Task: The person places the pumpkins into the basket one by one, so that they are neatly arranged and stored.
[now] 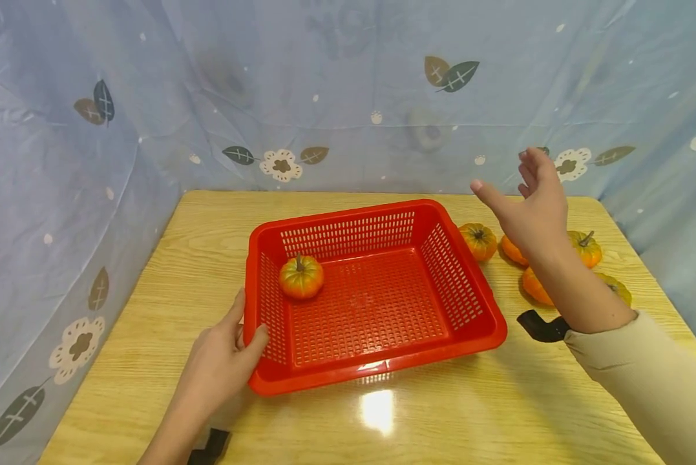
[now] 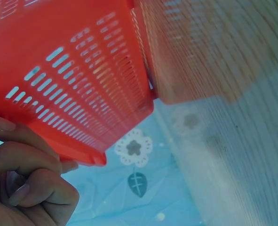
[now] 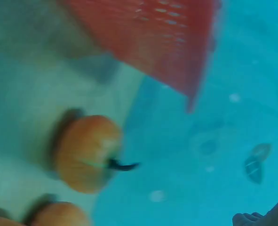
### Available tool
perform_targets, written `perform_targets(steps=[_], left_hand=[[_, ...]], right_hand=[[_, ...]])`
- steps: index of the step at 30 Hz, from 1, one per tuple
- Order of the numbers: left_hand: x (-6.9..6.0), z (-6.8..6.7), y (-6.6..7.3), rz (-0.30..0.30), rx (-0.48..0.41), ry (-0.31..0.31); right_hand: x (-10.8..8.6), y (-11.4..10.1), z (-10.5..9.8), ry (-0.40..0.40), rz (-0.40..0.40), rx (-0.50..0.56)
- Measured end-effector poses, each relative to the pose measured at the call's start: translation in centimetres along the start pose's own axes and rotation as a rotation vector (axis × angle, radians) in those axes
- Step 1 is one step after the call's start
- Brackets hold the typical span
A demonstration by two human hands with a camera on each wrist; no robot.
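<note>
A red plastic basket (image 1: 359,361) with slotted walls sits turned slightly askew in the middle of the head view. One small orange-green pumpkin (image 1: 302,278) lies inside it near the left wall. My left hand (image 1: 222,355) grips the basket's left rim, thumb over the edge; the left wrist view shows curled fingers (image 2: 40,188) beside the slotted wall. Beyond the basket's right side, my right hand (image 1: 536,210) is raised in the air, thumb and fingers apart, holding nothing. Several pumpkins lie beneath it, among them one pumpkin (image 1: 478,242) beside the basket; the hand and forearm partly hide others.
The wooden table (image 1: 167,271) reaches back to a pale blue curtain (image 1: 348,97) with leaf and flower prints, which also hangs at both sides. A black strap piece (image 1: 542,326) shows at the right wrist, and another black piece (image 1: 210,445) by the left forearm.
</note>
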State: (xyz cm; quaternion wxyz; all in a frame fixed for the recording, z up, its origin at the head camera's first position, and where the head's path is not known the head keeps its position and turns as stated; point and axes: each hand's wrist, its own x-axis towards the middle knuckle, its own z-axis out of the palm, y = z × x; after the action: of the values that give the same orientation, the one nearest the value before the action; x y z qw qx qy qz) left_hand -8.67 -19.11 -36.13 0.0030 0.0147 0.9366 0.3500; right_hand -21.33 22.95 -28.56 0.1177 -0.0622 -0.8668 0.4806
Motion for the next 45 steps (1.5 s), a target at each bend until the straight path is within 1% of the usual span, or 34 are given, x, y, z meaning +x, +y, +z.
perform_targets(steps=[5, 10, 16, 20, 24, 28, 31, 36, 39, 45], left_hand=[[-0.1, 0.0, -0.1, 0.001, -0.008, 0.000], [0.0, 0.1, -0.2, 0.004, -0.012, 0.006], [-0.1, 0.1, -0.3, 0.004, -0.010, 0.008], [-0.2, 0.1, -0.3, 0.001, -0.007, 0.005], [-0.2, -0.1, -0.3, -0.002, -0.006, 0.000], [-0.3, -0.1, -0.2, 0.006, 0.001, -0.002], [-0.3, -0.1, -0.2, 0.005, -0.002, -0.003], [-0.3, 0.1, -0.1, -0.011, -0.014, -0.005], [-0.2, 0.1, -0.1, -0.021, -0.023, -0.006], [-0.2, 0.1, 0.0, -0.036, -0.032, -0.013]], right_hand=[[0.0, 3.5, 0.8, -0.026, 0.044, -0.012], [0.5, 6.2, 2.3, -0.053, 0.076, -0.059], [0.9, 8.2, 3.1, -0.123, 0.133, -0.147], [0.9, 9.4, 3.2, -0.184, 0.164, -0.170], [0.5, 10.6, 3.3, -0.218, 0.164, -0.175], [-0.1, 11.4, 3.5, -0.238, 0.153, -0.163], [-0.2, 11.8, 3.7, -0.254, 0.145, -0.187], [0.2, 12.2, 3.7, -0.262, 0.102, -0.286], [0.6, 12.1, 3.6, -0.262, 0.088, -0.319], [0.8, 11.9, 3.4, -0.269, 0.128, -0.314]])
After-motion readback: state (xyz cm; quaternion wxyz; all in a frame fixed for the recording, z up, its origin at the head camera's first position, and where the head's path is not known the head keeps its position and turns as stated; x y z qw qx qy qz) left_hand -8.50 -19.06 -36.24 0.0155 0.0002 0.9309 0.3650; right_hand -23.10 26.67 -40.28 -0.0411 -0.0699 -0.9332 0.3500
